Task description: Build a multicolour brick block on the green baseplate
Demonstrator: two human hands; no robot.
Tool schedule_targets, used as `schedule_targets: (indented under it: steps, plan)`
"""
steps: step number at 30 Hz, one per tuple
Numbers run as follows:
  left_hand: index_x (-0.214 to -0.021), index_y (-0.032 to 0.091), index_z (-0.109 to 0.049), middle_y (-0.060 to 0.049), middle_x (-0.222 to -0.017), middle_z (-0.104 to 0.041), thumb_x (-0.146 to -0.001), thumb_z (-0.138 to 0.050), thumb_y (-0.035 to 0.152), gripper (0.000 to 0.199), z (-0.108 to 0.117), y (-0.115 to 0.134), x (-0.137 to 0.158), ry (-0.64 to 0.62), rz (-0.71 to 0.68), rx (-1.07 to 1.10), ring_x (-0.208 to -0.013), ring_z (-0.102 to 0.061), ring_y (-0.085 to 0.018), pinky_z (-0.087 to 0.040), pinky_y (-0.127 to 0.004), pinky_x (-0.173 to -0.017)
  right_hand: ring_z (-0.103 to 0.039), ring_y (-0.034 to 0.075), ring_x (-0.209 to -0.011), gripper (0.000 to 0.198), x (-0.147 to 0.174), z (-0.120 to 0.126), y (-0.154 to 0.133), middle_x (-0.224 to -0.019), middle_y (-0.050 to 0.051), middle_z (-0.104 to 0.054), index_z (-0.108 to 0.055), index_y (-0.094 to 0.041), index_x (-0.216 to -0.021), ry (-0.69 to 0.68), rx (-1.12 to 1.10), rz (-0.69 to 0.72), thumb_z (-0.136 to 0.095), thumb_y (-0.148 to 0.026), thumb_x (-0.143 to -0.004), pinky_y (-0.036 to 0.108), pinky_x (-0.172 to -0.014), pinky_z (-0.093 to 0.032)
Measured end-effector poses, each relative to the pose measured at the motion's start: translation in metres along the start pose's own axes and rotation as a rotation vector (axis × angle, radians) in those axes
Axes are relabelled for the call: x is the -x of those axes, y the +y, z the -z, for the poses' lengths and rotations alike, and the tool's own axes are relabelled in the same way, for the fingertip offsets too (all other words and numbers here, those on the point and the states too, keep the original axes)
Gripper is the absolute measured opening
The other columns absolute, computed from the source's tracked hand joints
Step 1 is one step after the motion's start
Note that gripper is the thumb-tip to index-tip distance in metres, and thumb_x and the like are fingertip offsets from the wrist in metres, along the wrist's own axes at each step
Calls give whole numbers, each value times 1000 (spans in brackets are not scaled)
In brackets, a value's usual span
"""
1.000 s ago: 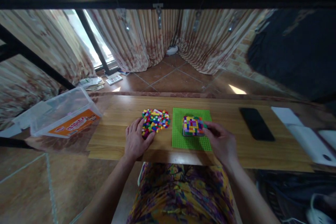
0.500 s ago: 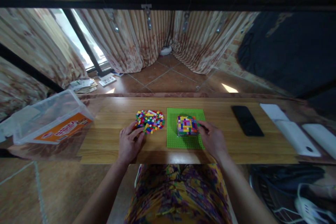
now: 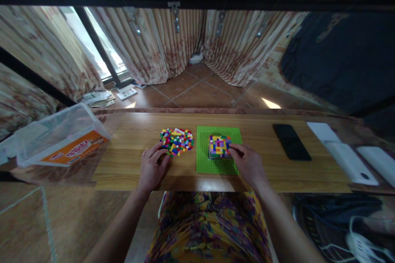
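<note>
The left hand (image 3: 153, 165) rests at the near left edge of a loose pile (image 3: 180, 141) of small coloured bricks on the wooden table (image 3: 123, 160). Its fingers are bent, the tips among or just over the nearest bricks; whether they grasp one, I cannot tell.

The right hand (image 3: 248, 164) reaches in from the right over the edge of the green baseplate (image 3: 203, 167). Thumb and forefinger are drawn together at the right side of the block (image 3: 219, 146), seemingly touching it, and the other fingers are curled under. Whether a brick is pinched between the tips is too small to make out.

The block, built of bricks, sits near the middle of the baseplate, with green showing on every side. Its top is a patchwork of yellow, purple, blue, orange, green and pink, roughly in square rings. The baseplate lies flat, just right of the pile, with a strip of wood between them.

Farther right lies a black phone (image 3: 291, 141), well apart from the right hand, and beyond it some white objects (image 3: 352, 164) at the table's right end. At the far left stands a clear plastic box (image 3: 61, 131) with an orange label (image 3: 75, 148).
</note>
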State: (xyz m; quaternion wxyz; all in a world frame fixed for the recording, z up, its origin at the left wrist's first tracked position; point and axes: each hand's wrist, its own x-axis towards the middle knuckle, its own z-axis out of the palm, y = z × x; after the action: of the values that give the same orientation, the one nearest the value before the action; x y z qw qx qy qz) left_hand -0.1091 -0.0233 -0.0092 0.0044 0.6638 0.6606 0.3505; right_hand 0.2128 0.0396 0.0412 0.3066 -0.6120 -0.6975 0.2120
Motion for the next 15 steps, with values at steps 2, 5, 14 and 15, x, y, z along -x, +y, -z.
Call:
schedule_targets:
  steps: [2,5,14,15]
  plan:
    - [-94,21,-69,-10,-119,-68,-86,-60,30,15,0,-1,0,2,-4,11,-108,-63,-25,-47,-43,-95,-68,23,-84,35,1,0,1,-96,12,-74,-75,-16,-97,4,-22,0,-48,-36,-88,34,-78,-50]
    - [-94,21,-69,-10,-118,-68,-86,-60,31,15,-1,-2,0,5,-8,19,-108,-63,-25,-47,-43,-95,-69,23,-86,36,0,1,3,-97,11,-75,-76,-17,-96,20,-84,-33,-48,-38,-88,34,-78,-50]
    - [-95,19,-67,-11,-116,-68,-88,-59,30,16,1,2,1,25,14,81,-106,-64,-23,-51,-43,-96,-69,24,-78,38,-7,-8,10,-88,11,-76,-76,-14,-91,73,-256,-167,-58,-46,-82,33,-71,-51]
    - [-95,19,-67,-11,-116,-68,-88,-59,30,15,1,2,1,30,15,93,-106,-64,-23,-51,-42,-96,-69,24,-78,38,-7,-10,11,-88,11,-76,-76,-14,-91,70,-269,-173,-58,-47,-81,34,-71,-51]
